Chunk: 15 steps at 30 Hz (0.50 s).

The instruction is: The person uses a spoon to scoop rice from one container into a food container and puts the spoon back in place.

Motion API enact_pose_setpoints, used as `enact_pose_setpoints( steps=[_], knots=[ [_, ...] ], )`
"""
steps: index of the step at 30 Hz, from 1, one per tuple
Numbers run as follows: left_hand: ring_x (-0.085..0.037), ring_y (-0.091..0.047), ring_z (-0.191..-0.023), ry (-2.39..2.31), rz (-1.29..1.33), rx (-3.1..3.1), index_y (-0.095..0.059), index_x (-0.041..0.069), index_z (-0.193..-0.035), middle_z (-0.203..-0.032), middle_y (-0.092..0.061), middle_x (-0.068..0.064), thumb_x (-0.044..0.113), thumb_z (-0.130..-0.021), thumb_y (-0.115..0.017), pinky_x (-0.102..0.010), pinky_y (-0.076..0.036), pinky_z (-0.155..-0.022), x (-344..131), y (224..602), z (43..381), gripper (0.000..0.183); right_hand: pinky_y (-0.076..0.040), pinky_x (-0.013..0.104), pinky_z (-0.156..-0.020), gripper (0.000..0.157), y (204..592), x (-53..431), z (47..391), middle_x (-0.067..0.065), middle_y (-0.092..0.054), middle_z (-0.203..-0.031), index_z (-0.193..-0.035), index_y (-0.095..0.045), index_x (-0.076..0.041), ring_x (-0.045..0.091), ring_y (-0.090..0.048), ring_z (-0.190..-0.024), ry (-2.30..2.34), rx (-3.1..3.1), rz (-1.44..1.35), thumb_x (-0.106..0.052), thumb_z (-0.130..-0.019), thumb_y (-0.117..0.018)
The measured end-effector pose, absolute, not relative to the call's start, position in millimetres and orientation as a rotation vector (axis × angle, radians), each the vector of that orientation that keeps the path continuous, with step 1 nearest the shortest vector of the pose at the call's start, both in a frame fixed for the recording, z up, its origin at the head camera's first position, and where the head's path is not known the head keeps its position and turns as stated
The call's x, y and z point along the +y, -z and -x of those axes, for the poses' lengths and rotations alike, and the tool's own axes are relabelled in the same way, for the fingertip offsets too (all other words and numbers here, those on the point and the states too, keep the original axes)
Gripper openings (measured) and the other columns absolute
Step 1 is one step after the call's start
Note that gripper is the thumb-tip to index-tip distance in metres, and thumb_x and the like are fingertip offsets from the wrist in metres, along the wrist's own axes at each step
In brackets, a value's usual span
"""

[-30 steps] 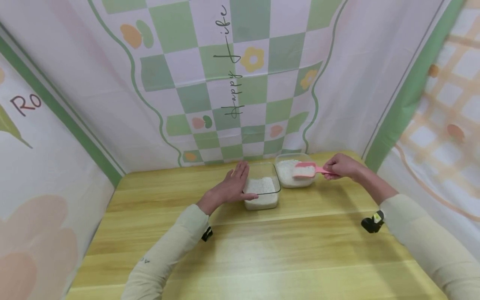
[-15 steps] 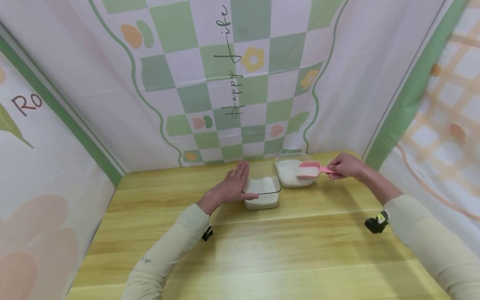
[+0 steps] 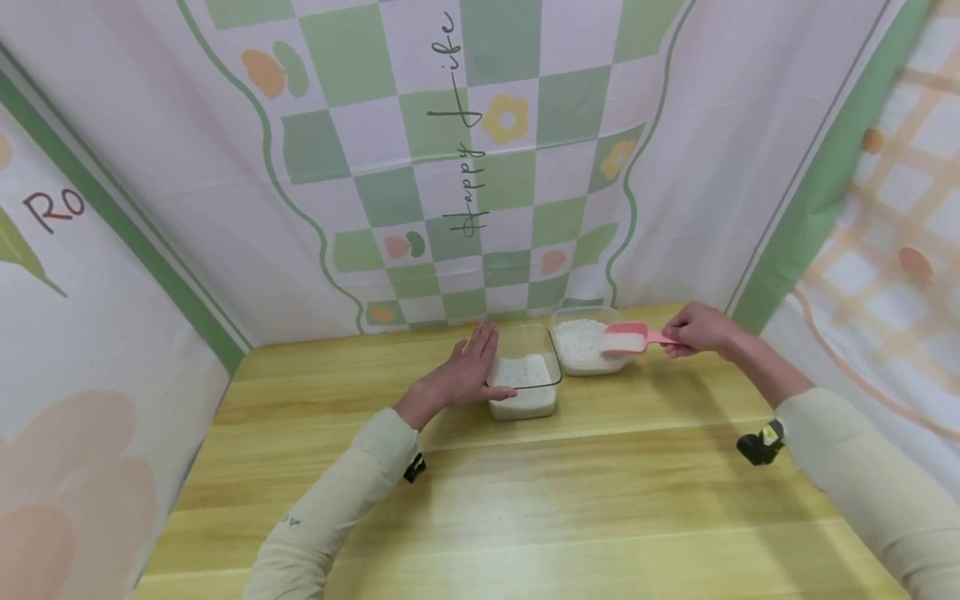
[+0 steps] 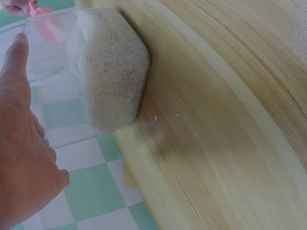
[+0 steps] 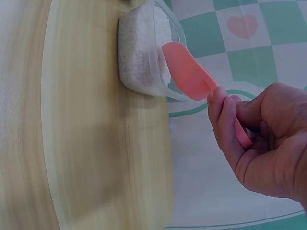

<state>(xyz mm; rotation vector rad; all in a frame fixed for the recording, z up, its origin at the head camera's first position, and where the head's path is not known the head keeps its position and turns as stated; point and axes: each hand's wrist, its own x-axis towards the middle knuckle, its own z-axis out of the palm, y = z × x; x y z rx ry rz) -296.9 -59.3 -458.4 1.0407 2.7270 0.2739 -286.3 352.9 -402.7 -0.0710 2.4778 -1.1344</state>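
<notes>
My left hand (image 3: 467, 371) rests with straight fingers along the left side of a clear container (image 3: 525, 400) partly filled with white rice. In the left wrist view the thumb touches the rim of that container (image 4: 112, 72). My right hand (image 3: 697, 330) grips the handle of a pink scoop (image 3: 626, 337) heaped with rice. The scoop hangs over the right edge of a second clear container (image 3: 581, 367), which also holds rice. In the right wrist view the fingers curl round the scoop's handle (image 5: 242, 134), and its bowl (image 5: 187, 72) is above the container's rim.
Both containers stand side by side near the back edge of a wooden table (image 3: 480, 500). A patterned cloth (image 3: 450, 167) hangs right behind them. A few loose rice grains (image 4: 156, 118) lie on the table near the left container.
My right hand has moved a little to the right with the loaded scoop, from over the right container's middle towards its right edge. The left hand has stayed in place.
</notes>
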Motion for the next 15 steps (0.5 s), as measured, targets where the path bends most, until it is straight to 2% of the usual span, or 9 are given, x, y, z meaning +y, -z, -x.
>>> enact_pose_setpoints(
  steps=[6,15],
  knots=[
    [-0.025,0.013,-0.156,-0.280,-1.028,2.720,0.009,0.002,-0.159,-0.167,0.014,-0.014,0.071,-0.093,-0.047,-0.051,-0.010,-0.126,-60,459,296,0.110,-0.057,0.021,-0.061,0.033,402,360,285,0.010,-0.070,-0.073,-0.112,-0.053,0.031,0.010,-0.067,-0.063,1.155,2.505,0.135,0.002,-0.099,-0.045],
    [-0.027,0.012,-0.156,-0.259,-1.038,2.730,0.008,0.002,-0.159,-0.168,0.010,-0.016,0.070,-0.093,-0.048,-0.051,-0.011,-0.126,-59,459,297,0.110,-0.057,0.021,-0.061,0.034,392,358,284,0.006,-0.070,-0.073,-0.117,-0.054,0.028,0.007,-0.066,-0.063,1.018,2.572,0.070,-0.002,-0.102,-0.047]
  ],
)
